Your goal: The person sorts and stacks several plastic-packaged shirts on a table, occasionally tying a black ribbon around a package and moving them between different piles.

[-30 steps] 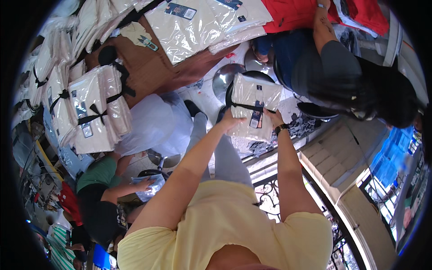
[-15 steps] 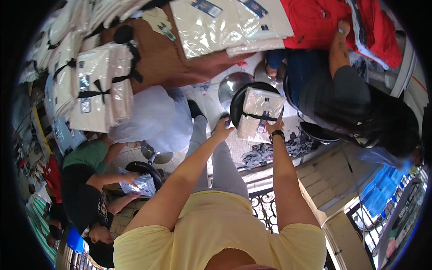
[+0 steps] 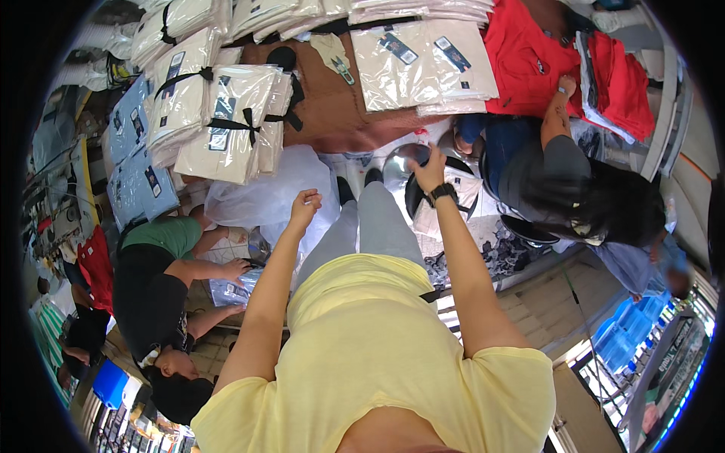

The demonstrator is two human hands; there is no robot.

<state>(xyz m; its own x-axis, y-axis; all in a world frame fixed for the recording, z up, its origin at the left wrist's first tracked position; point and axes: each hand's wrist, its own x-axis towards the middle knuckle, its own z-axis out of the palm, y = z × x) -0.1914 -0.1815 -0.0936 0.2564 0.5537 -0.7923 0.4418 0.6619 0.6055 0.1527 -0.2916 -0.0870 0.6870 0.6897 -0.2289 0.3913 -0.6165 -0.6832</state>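
My left hand [image 3: 305, 208] hangs in the air over the white translucent plastic bag [image 3: 268, 189], its fingers curled closed; a small pale spot shows at the fingertips, too small to make out. My right hand [image 3: 430, 170], with a black watch on the wrist, is raised above a round black stool [image 3: 412, 198]. Its thumb and fingers are apart and nothing shows between them. Beneath that hand and wrist, a bundle of beige garments in clear plastic [image 3: 462, 195] rests on the stool, partly hidden.
A brown-covered table [image 3: 325, 113] ahead bears beige packed garments [image 3: 423, 68], tied bundles [image 3: 230, 124], green thread snips [image 3: 343, 70] and red garments [image 3: 529, 57]. Co-workers sit to the right [image 3: 581, 185] and left [image 3: 151, 272]. Dark scraps [image 3: 491, 253] lie on the floor.
My right hand has let go of the bundle on the stool and moved up and left, toward the table. My left hand has drawn back leftward, away from the stool.
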